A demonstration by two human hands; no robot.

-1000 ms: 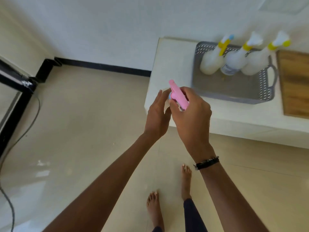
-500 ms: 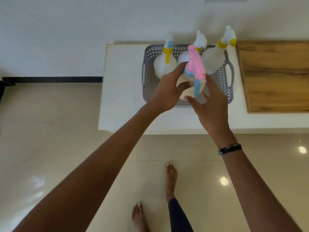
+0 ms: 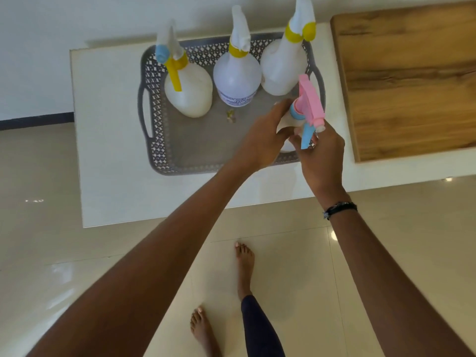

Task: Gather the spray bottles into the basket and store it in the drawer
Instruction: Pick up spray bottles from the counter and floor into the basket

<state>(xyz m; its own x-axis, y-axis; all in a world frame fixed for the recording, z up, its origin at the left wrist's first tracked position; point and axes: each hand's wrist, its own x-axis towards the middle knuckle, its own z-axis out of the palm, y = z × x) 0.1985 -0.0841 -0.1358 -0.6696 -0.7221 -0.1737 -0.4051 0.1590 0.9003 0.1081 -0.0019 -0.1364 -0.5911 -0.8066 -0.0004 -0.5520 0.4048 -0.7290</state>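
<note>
3 bottles in place: a row of white spray bottles stands upright along the far wall of the grey basket point(image 3: 154, 140), probably packed to the back so the near floor stays free for more.
Left bottle point(image 3: 189, 96): blue nozzle, yellow trigger, at the far-left corner, just beside the middle one.
Middle bottle point(image 3: 237, 78): yellow collar, printed label facing the person, close between its 2 neighbours.
Right bottle point(image 3: 282, 65): yellow collar and nozzle, against the far-right corner.
Small scrap point(image 3: 230, 116): a bit of something on the basket floor, too small to identify.
Left hand point(image 3: 260, 143): curled around the body of the pink-topped bottle point(image 3: 310, 104) from the left, apparently steadying its weight.
Pink-topped bottle: upright over the basket's near-right corner, in front of the right bottle; whether its base touches the floor is hidden by the hands.
Right hand point(image 3: 320, 161): fingers closed at the bottle's neck below the blue trigger, seemingly guiding it.
Step in hand: likely setting bottle 4 down in the free corner.
White counter point(image 3: 108, 176): carries the basket; a wooden board point(image 3: 412, 81) lies to its right.
Drawer: not in view.
</note>
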